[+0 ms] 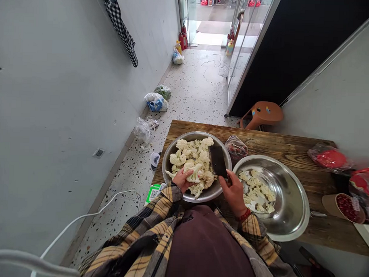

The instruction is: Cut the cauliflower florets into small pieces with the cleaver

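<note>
Your left hand (182, 180) has its fingers holding a cauliflower piece (195, 173), which pokes out at two o'clock from them over the big bowl (214, 193), and your right hand (234, 193) grips the knife (217, 160), blade pointing to eleven o'clock.

Doorway (210, 34): far end, glass panels (242, 55) at both sides.
Light: daylight, brightest at the doorway.
Floor (194, 84): light speckled terrazzo, cracked near the doorway.
Left wall (65, 90): pale grey, with small dark marks.
Partition (303, 41): tall black panel, right of the doorway.
Right wall (340, 87): plain pale grey.
Table (278, 146): wooden, dark-grained.
Stool (270, 111): orange-brown plastic, beyond the table.
</note>
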A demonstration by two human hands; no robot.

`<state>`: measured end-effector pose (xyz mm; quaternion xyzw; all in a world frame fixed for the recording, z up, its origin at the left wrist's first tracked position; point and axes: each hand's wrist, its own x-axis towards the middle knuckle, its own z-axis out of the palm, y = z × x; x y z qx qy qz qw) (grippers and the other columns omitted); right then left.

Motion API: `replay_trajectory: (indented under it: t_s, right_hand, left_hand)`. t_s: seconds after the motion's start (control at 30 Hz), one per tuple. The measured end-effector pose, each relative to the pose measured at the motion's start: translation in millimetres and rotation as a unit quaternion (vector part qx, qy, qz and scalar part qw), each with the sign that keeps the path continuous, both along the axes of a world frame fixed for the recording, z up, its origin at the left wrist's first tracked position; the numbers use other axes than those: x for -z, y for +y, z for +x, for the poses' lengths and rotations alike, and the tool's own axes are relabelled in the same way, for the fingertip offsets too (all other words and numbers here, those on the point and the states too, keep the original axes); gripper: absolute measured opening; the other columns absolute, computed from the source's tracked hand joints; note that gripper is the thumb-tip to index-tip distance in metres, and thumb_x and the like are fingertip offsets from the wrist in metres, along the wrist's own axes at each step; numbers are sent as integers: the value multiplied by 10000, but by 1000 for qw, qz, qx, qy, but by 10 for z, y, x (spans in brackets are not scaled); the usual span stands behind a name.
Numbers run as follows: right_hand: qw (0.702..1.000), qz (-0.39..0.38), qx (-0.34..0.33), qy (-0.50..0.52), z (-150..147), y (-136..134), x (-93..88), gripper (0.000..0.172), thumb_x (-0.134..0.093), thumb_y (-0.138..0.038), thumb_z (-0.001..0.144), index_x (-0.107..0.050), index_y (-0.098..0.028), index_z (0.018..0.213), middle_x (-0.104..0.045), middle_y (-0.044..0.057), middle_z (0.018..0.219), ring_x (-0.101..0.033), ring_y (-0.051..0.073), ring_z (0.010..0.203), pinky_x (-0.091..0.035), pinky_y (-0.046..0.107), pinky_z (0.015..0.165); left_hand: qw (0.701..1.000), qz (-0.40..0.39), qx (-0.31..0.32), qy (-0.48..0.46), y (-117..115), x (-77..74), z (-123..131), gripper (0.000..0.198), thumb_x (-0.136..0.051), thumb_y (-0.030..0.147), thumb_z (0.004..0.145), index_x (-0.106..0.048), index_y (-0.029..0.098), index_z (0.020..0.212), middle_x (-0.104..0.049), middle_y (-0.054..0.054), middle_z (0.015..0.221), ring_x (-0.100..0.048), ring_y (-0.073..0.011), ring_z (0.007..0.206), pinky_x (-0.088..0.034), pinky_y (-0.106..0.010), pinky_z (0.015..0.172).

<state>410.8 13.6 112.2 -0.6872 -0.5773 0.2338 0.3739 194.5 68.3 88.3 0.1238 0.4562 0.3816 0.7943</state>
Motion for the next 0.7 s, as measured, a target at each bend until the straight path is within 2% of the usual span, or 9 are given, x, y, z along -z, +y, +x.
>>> replay_trajectory:
  t_s: [0.07, 0.13, 0.27, 0.43, 0.57, 0.7]
  right_hand:
    - [1000, -2, 4, 3, -30, -65, -98, 344, -535, -415, 876, -589, -180, 1122, -678, 82, 980, -625, 203, 835, -497, 325, 759]
    - [1000, -18, -20, -12, -72, -101, -147, 309, -473, -390, 919, -598, -185, 1113, -690, 80, 961, -638, 203, 830, -494, 317, 752]
    - [990, -18, -103, -99, -156, -107, -169, 323, -384, -309, 965, -609, -198, 1168, -689, 93, 1060, -649, 212, 954, -481, 304, 806]
    - [969, -17, -144, -200, -208, -80, -162, 330, -406, -226, 945, -608, -210, 1205, -701, 77, 955, -658, 193, 868, -476, 267, 724]
    - [969, -10, -163, -188, -177, -70, -147, 311, -427, -197, 928, -605, -220, 1182, -701, 69, 1035, -657, 188, 933, -486, 273, 783]
    - [973, -7, -164, -163, -141, -83, -62, 293, -427, -202, 931, -608, -228, 1160, -707, 55, 1067, -666, 179, 942, -487, 272, 816]
  left_hand:
    - [1000, 4, 8, 7, 14, 10, 48, 452, -799, 274, 642, -562, 157, 1009, -672, -66, 877, -679, -227, 785, -597, -438, 676]
    - [1000, 11, 16, 14, 27, 16, 100, 443, -794, 293, 651, -563, 163, 1006, -670, -59, 868, -677, -230, 792, -595, -443, 684]
    - [999, 23, 39, 13, 37, -5, 212, 413, -787, 328, 657, -582, 165, 977, -675, -60, 852, -676, -243, 821, -590, -454, 724]
    - [997, 35, 65, -10, 16, -112, 321, 476, -778, 339, 656, -600, 224, 1083, -706, -89, 973, -658, -301, 973, -565, -477, 790]
    - [995, 56, 75, -13, -7, -154, 333, 509, -775, 331, 658, -601, 251, 1130, -714, -98, 1014, -652, -321, 1000, -556, -487, 795]
    - [994, 78, 81, -3, -22, -111, 331, 488, -780, 335, 651, -618, 234, 1101, -727, -95, 968, -666, -318, 966, -560, -481, 788]
